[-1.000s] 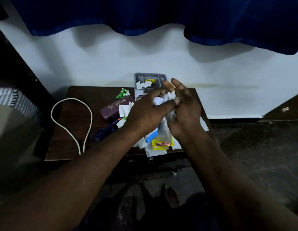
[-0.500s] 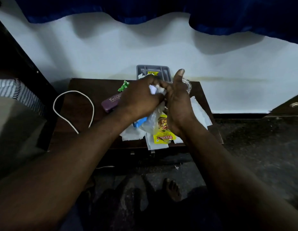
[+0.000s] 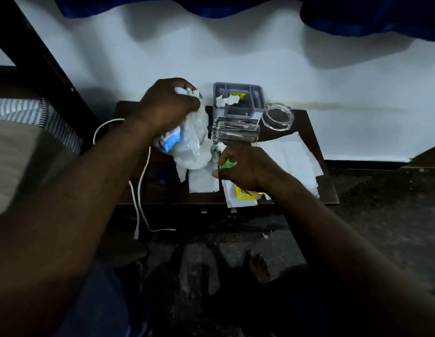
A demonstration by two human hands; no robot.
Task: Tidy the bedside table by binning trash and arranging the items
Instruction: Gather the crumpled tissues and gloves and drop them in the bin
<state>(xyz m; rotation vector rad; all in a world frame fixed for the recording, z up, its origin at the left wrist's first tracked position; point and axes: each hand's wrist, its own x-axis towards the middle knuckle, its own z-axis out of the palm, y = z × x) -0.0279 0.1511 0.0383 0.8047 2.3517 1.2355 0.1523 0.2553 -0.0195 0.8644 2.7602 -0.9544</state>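
Note:
My left hand point(image 3: 167, 103) is raised over the dark wooden bedside table point(image 3: 325, 190) and is shut on a bunch of trash: a clear plastic bag point(image 3: 192, 144) with crumpled white paper and a blue-and-white wrapper point(image 3: 170, 142). My right hand point(image 3: 245, 166) is lower, in the table's middle, pinching a small green wrapper point(image 3: 227, 163) and a white scrap. A yellow sachet point(image 3: 245, 193) lies under my right wrist on white paper sheets point(image 3: 289, 156). A drinking glass point(image 3: 235, 132) lies on its side just beyond my right hand.
A grey organiser tray point(image 3: 257, 98) holding crumpled tissue stands against the white wall. A round glass jar point(image 3: 278, 116) sits to its right. A white cable point(image 3: 141, 190) hangs off the table's left front. The bed is at the left, my bare foot point(image 3: 256, 266) below.
My hands have come apart. The left one lifted the bag of trash up and to the left; the right one dropped to the table and pinched the green wrapper. The view shifted right.

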